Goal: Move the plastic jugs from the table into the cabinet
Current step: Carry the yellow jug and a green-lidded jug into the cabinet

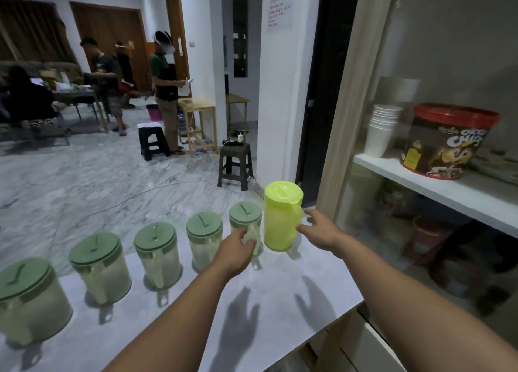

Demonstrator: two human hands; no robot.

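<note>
Several clear plastic jugs with green lids stand in a row along the far edge of the white table (280, 310). A yellow-green jug (281, 217) stands at the right end of the row. My left hand (238, 249) is curled around the handle of the rightmost clear jug (245, 217), which stands on the table. My right hand (319, 230) has its fingers spread, with the fingertips at the yellow-green jug's handle side. The cabinet (437, 188) is on the right, with a white shelf inside.
On the cabinet shelf stand a stack of white paper cups (382, 130) and a red-lidded tub (448, 141). More items sit on the level below. A dark stool (235, 164) stands on the marble floor beyond the table. Several people stand far back left.
</note>
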